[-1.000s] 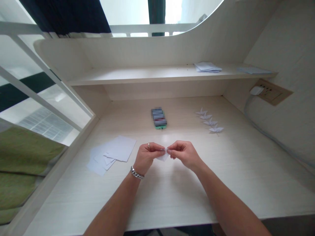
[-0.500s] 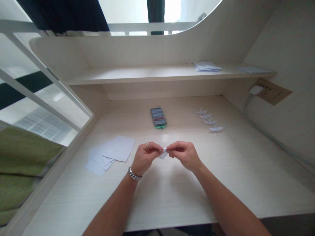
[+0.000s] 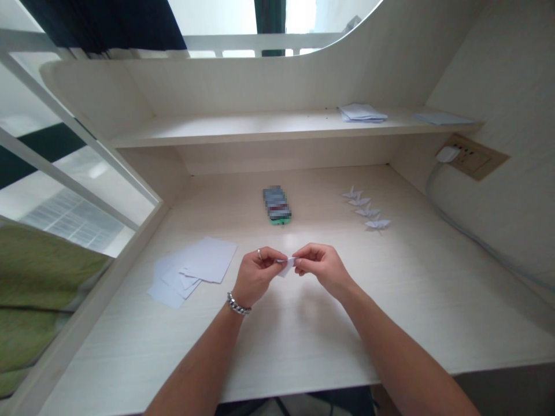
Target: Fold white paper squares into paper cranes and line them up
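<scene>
A small folded piece of white paper (image 3: pixel 285 267) is held above the desk between my two hands. My left hand (image 3: pixel 259 273), with a ring and a chain bracelet, pinches its left side between thumb and fingers. On the other side my right hand (image 3: pixel 321 264) pinches the right edge the same way. The fingertips hide part of the folds. To the left lie loose white paper sheets (image 3: pixel 212 260), overlapping one another. Several folded paper cranes (image 3: pixel 377 223) stand in a slanting row at the back right.
A phone-like object (image 3: pixel 277 203), blurred out, with a green end, lies behind my hands. Above the desk, a shelf (image 3: pixel 243 128) carries a stack of paper (image 3: pixel 362 112). A white plug (image 3: pixel 447 154) sits in the right wall socket, its cable (image 3: pixel 470 236) hanging down to the right.
The paper has turned slightly between my fingers, and more of its folded top edge shows. Both hands keep their pinch. The whole view has shifted a little.
</scene>
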`<state>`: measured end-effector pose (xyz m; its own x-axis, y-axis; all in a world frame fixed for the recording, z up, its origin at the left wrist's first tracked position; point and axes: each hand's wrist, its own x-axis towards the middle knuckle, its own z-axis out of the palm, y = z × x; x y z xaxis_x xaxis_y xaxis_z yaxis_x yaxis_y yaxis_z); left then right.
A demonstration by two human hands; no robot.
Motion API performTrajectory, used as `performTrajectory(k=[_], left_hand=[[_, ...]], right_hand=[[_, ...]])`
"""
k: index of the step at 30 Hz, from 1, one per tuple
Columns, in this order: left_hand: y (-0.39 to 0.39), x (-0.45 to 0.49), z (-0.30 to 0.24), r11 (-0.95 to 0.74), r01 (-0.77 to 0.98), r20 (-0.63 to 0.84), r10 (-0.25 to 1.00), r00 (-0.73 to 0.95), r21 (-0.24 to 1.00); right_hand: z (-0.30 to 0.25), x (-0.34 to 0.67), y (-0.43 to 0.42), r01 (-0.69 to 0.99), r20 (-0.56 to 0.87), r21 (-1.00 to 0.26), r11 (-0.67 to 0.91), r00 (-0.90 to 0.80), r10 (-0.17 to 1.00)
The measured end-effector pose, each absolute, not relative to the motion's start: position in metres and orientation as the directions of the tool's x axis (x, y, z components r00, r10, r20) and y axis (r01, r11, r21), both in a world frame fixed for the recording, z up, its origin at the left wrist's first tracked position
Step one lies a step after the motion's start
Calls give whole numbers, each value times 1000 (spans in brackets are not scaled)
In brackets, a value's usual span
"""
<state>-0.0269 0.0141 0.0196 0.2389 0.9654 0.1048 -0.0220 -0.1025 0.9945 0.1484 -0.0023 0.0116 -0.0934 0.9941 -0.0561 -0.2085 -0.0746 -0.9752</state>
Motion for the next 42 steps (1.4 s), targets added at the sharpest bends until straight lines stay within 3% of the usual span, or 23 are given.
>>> performTrajectory(k=[7,16,28,42], left_hand=[[12,-26,19,-157,46,139,952,274,986],[13,-31,20,-299,-11,285,900,331,954],[12,-31,19,-371,17,344,878,333,929],[12,-33,16,-399,61,348,857,381,915]], right_hand=[[13,149,-4,-233,-117,-962,-144,-126,985],[13,148,-5,-325,-161,-923,-208,-165,973],[16,149,-5,-370,-196,-895,-248,-173,965],[18,151,-5,-277,-209,-923,-267,-222,952]])
